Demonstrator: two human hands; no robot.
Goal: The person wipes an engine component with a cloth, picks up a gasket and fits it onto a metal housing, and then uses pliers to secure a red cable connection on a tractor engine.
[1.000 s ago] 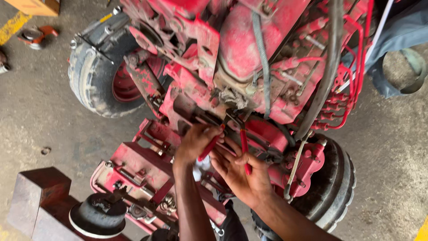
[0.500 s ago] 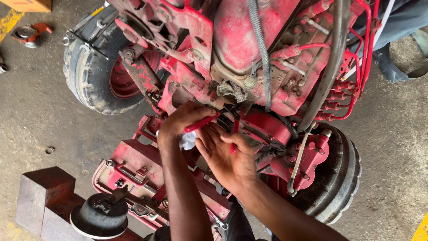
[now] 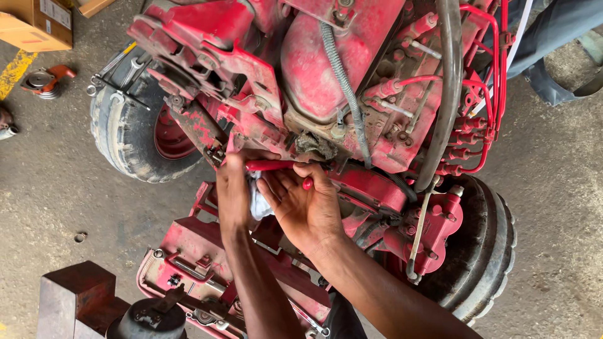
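Red paint, chipped and greasy, covers the tractor engine (image 3: pixel 339 69) filling the far half of the head view. Both bare hands work at its underside, close together.

Left hand (image 3: pixel 233 191): fingers curled shut around the near end of a red-handled tool (image 3: pixel 270 165), which lies level and points right under the engine block. A white rag (image 3: pixel 259 202) sits bunched against this hand's palm, between the two hands.

Right hand (image 3: pixel 304 210): palm up, fingers partly curled, thumb and forefinger pinched on a small red knob (image 3: pixel 308 184) just below the tool shaft. Whether the knob belongs to the tool, cannot tell.

Surroundings: a black hose (image 3: pixel 447 94) curves down the engine's right side, with thin red fuel lines (image 3: pixel 483 81) beside it. Front tyres stand left (image 3: pixel 129 135) and right (image 3: pixel 483 251) of the hands. A red frame plate (image 3: pixel 188 251) lies near, below the forearms. On the concrete floor (image 3: pixel 56 188), far left, a cardboard box (image 3: pixel 38 25) and a small orange-and-grey part (image 3: pixel 44 80). Near left, a dark red metal block (image 3: pixel 75 301) and a black rubber mount (image 3: pixel 151 317).
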